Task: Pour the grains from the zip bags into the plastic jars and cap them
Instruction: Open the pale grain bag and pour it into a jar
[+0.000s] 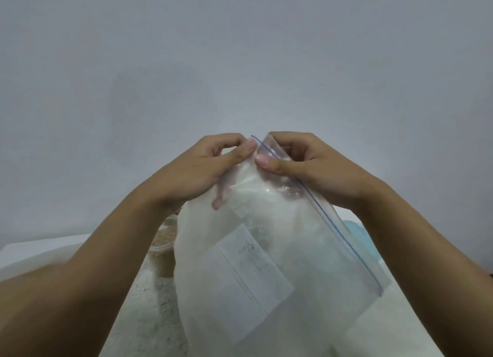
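A large clear zip bag with a blue zip line and a white label panel hangs in front of me, held up above the table. My left hand pinches the bag's top edge with thumb and fingers. My right hand pinches the same top corner just beside it, thumbs almost touching. Some fingers show faintly through the plastic. A plastic jar holding brownish grains stands on the table behind the bag, at its left edge, mostly hidden. I cannot make out grains inside the bag.
A pale speckled table lies below the bag. Something light blue peeks out behind the bag's right side. A plain grey wall fills the upper view.
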